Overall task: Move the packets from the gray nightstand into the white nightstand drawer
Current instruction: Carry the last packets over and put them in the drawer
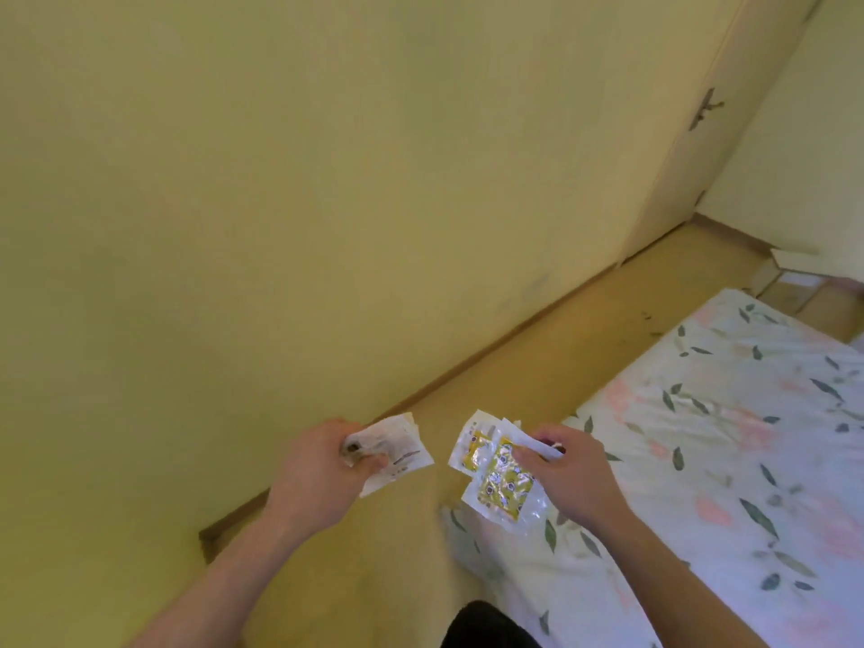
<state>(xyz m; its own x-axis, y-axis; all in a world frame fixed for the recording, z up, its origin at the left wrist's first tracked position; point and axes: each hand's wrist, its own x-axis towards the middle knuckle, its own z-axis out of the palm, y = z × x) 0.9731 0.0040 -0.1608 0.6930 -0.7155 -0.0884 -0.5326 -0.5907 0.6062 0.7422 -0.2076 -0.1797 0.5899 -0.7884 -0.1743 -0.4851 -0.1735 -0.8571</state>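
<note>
Both hands pinch packets beside the leaf-printed bed [729, 437], the left hand [322, 465] white paper-like ones [397, 449], the right hand [561, 470] yellow-printed clear plastic ones [500, 479]; best keep those fans squeezed tight while carrying, neither nightstand being in view

Glossy plastic packets [498, 479]; matt painted wall [280, 180]; printed cloth bedsheet [724, 437]

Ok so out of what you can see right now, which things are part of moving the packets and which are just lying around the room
Part of the job:
- left hand gripping a bunch of white packets
- right hand pinching yellow-printed packets

Just lying about:
- bed with leaf-print sheet
- cardboard box on the floor in the far corner
- closed door

Neither nightstand is in view.
</note>
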